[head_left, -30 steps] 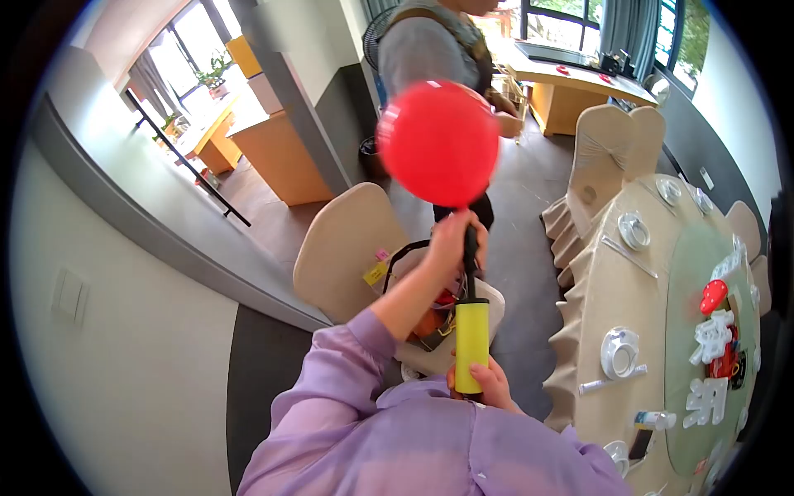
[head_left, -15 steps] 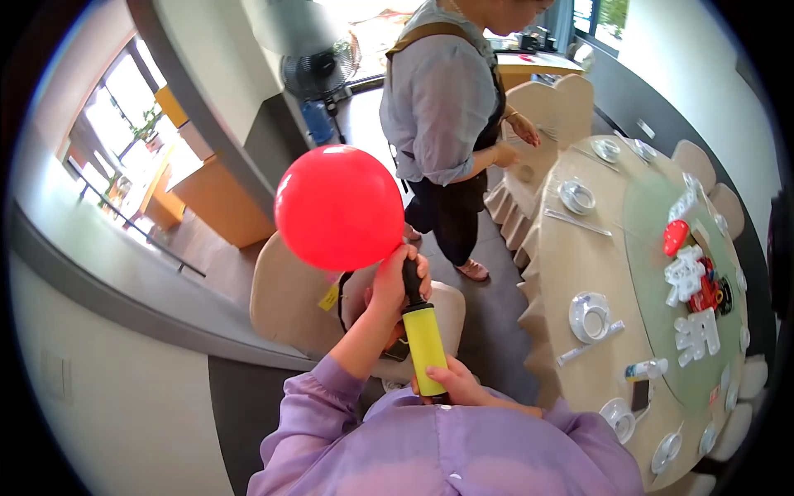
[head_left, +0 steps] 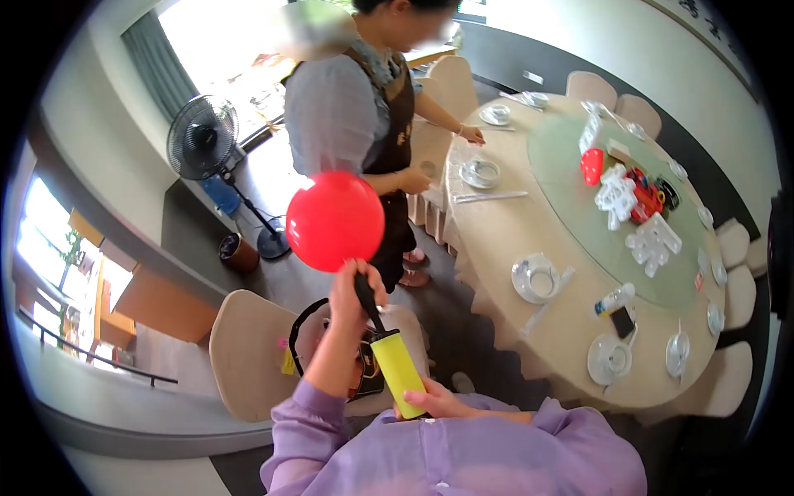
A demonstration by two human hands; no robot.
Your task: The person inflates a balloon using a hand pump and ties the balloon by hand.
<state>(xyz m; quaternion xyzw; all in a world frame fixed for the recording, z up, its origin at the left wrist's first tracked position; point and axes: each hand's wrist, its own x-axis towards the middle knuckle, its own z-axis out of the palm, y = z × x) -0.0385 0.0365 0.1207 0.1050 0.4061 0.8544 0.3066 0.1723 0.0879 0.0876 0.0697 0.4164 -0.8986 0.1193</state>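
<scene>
My left hand (head_left: 356, 293) is closed at the neck of an inflated red balloon (head_left: 336, 221) and against the black end of a balloon pump (head_left: 397, 372). The balloon's neck is hidden by my fingers. Lower down, my right hand (head_left: 434, 400) wraps around the pump's yellow barrel, close to my purple shirt. The pump is tilted, its black end pointing up and to the left.
A round table (head_left: 488, 248) at right carries bowls, a water bottle (head_left: 614, 299), a phone (head_left: 623, 322) and white foil pieces (head_left: 653, 244). A person in an apron (head_left: 401, 124) stands ahead. Left are a chair (head_left: 248, 355), bag (head_left: 368, 372) and fan (head_left: 203, 136).
My view has swung right, showing more of the table and fan. The balloon looks smaller, and the pump leans further left. The person's hand has moved to the table edge.
</scene>
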